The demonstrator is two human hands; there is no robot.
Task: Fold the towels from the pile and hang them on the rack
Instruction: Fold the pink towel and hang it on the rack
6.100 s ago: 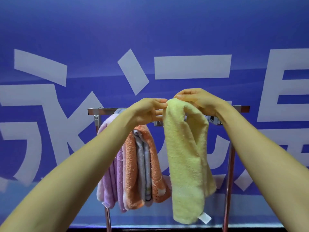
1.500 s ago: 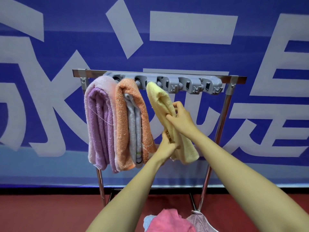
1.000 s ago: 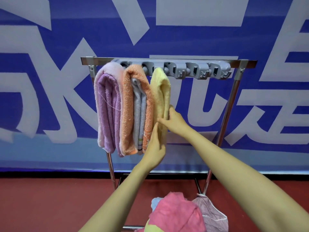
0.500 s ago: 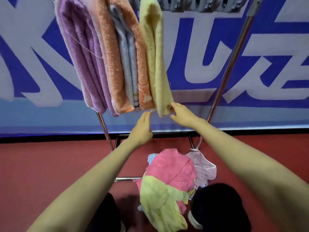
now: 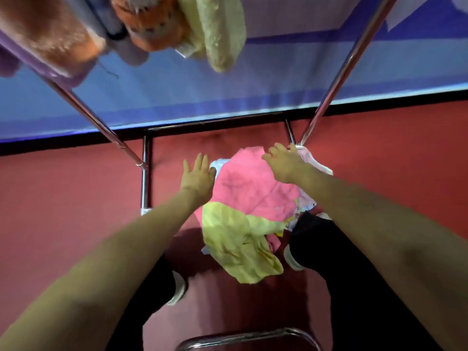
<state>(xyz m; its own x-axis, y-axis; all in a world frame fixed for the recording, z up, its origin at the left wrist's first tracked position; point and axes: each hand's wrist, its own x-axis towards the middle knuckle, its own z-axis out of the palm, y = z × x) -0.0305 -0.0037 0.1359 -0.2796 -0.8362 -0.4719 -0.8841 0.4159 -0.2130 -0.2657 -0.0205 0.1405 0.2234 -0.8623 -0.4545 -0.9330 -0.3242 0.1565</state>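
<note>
view is pitched steeply down. the pile (image 5: 255, 211) of loose towels is recorded on the red floor (image 5: 63, 198), near frame centre, inside the foot of the rack (image 5: 339, 69), whose two metal posts slant up toward 11 and 1 o'clock.

pile, as seen: a pink towel (image 5: 243, 181) is on top; a crumpled yellow-green towel (image 5: 240, 247) is spread from it toward 6 o'clock; a pale towel (image 5: 314, 163) is noted at its 2 o'clock edge.

left hand (image 5: 198, 174): held flat, fingers straight and slightly spread, nothing gripped. it is placed at the 9 o'clock edge of the pink towel (contact with the cloth cannot be told).

right hand (image 5: 283, 163): fingers loosely spread, nothing gripped. it is held over the 1 o'clock corner of the pink towel, just beside the base of the right post.

hung items are seen at 12 o'clock, blurred and cut by the frame edge: a folded yellow towel (image 5: 222, 31), with an orange towel (image 5: 154, 21) touching it on the 9 o'clock side.

two shoes (image 5: 178, 287) are noted at 5 and 7 o'clock of the pile. a blue banner (image 5: 278, 79) is seen behind the rack.
</note>
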